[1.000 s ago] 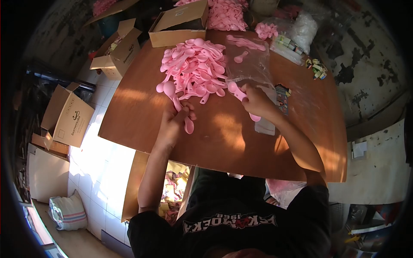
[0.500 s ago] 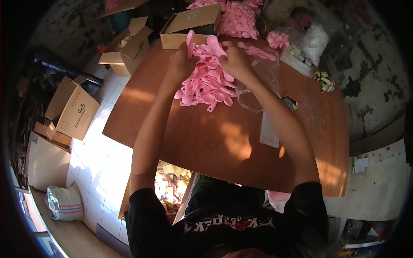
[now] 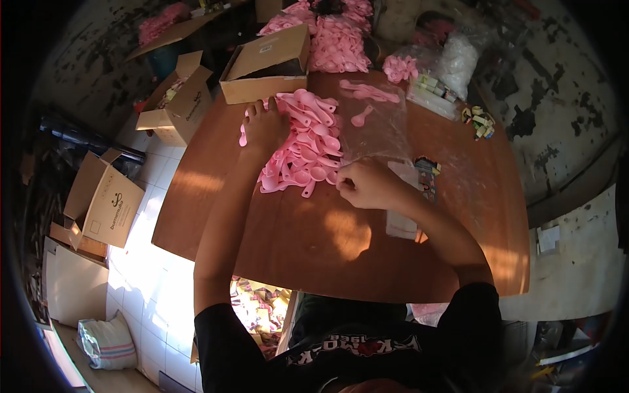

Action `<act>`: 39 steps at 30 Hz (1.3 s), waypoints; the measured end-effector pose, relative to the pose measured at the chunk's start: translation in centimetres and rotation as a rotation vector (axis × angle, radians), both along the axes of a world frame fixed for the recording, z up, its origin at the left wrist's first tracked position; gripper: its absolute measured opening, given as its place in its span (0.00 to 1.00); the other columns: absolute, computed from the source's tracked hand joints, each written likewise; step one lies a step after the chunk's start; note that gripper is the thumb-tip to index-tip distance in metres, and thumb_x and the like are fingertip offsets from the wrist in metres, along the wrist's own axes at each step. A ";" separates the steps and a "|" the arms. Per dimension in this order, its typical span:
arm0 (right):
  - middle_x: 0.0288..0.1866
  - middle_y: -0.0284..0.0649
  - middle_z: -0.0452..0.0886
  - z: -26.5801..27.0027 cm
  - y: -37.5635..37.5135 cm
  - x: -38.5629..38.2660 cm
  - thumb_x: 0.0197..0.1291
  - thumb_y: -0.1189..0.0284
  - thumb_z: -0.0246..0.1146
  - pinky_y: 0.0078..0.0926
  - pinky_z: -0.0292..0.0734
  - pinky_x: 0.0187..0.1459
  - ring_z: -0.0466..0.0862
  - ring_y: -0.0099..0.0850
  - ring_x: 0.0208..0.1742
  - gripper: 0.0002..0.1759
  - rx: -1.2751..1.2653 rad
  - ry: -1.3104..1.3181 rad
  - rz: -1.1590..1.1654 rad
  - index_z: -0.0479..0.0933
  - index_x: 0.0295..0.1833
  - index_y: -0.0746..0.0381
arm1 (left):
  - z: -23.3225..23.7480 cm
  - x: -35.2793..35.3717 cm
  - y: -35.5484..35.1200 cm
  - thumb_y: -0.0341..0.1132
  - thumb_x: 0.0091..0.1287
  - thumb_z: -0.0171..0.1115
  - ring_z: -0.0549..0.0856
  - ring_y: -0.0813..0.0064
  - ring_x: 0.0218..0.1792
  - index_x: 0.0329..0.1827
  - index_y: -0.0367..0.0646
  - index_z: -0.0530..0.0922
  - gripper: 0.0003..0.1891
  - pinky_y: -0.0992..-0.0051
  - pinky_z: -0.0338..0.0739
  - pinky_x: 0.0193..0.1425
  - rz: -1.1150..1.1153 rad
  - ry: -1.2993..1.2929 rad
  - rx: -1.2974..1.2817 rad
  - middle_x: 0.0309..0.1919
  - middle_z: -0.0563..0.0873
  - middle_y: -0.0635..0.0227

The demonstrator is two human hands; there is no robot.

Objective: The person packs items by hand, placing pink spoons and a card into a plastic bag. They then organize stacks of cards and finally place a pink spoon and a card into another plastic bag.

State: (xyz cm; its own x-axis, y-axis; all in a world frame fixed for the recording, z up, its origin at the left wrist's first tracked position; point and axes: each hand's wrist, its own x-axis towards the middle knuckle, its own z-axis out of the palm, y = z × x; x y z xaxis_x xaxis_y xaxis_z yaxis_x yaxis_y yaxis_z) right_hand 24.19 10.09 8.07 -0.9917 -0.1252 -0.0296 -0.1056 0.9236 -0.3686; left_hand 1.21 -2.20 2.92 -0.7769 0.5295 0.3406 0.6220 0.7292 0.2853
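A heap of pink plastic spoons (image 3: 308, 147) lies on the brown wooden table. My left hand (image 3: 263, 130) rests against the heap's upper left side, fingers spread. One pink spoon (image 3: 243, 135) pokes out to the left of that hand. By the lower right edge of the heap is my right hand (image 3: 363, 185), its fingers curled in; whatever they hold, if anything, is hidden. A clear plastic bag (image 3: 380, 134) lies flat right of the heap, with a single spoon (image 3: 362, 116) and a few more pink spoons (image 3: 370, 90) on it.
Behind the heap stands an open cardboard box (image 3: 265, 88), beside bags packed with pink spoons (image 3: 339, 46). To the right are a white strip (image 3: 401, 223), small printed packets (image 3: 427, 173) and a clear tray (image 3: 432, 98). Cardboard boxes (image 3: 105, 200) stand on the floor at left.
Both hands have come apart from the heap's top, where each gripped spoons. My right hand has moved down toward me; my left lies spread at the left side. The camera view has shifted.
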 end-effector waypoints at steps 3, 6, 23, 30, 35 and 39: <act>0.40 0.45 0.86 -7.0 5.4 0.7 0.55 0.70 0.60 0.39 0.78 0.47 0.86 0.43 0.42 0.12 0.390 0.049 -0.251 0.83 0.42 0.65 | 1.5 4.2 0.3 0.41 0.64 0.62 0.72 0.44 0.61 0.63 0.41 0.72 0.25 0.52 0.70 0.61 -0.239 0.403 0.387 0.61 0.74 0.49; 0.46 0.47 0.85 -11.0 9.4 -3.7 0.55 0.68 0.58 0.42 0.77 0.53 0.85 0.42 0.50 0.14 0.425 -0.040 -0.478 0.84 0.40 0.65 | 2.2 10.0 1.7 0.37 0.58 0.68 0.77 0.51 0.58 0.62 0.44 0.72 0.27 0.55 0.72 0.60 -0.726 0.205 0.341 0.58 0.75 0.52; 0.54 0.38 0.84 0.1 14.0 -10.3 0.52 0.63 0.64 0.26 0.75 0.53 0.83 0.31 0.54 0.18 0.348 0.379 -0.558 0.83 0.48 0.57 | 1.9 14.8 8.1 0.24 0.49 0.63 0.82 0.51 0.45 0.60 0.41 0.71 0.30 0.59 0.76 0.49 -0.728 0.235 0.336 0.45 0.80 0.53; 0.53 0.37 0.84 0.3 14.8 -10.3 0.51 0.66 0.64 0.27 0.76 0.53 0.83 0.32 0.53 0.18 0.262 0.300 -0.437 0.83 0.49 0.56 | 2.6 15.2 9.0 0.24 0.49 0.63 0.82 0.44 0.43 0.60 0.44 0.71 0.30 0.52 0.77 0.46 -0.702 0.132 0.397 0.43 0.81 0.51; 0.52 0.37 0.84 -1.7 15.8 -10.4 0.52 0.69 0.63 0.29 0.76 0.52 0.83 0.32 0.52 0.17 0.320 0.381 -0.429 0.83 0.50 0.56 | 2.2 15.5 10.0 0.24 0.50 0.63 0.83 0.43 0.36 0.58 0.43 0.72 0.27 0.51 0.78 0.42 -0.676 0.107 0.493 0.40 0.82 0.50; 0.50 0.38 0.84 -6.6 17.5 -12.8 0.53 0.71 0.62 0.31 0.77 0.51 0.83 0.33 0.52 0.16 0.501 0.547 -0.486 0.82 0.50 0.56 | 1.9 15.9 10.4 0.24 0.53 0.62 0.83 0.42 0.34 0.57 0.42 0.72 0.24 0.49 0.78 0.39 -0.661 0.092 0.526 0.38 0.82 0.49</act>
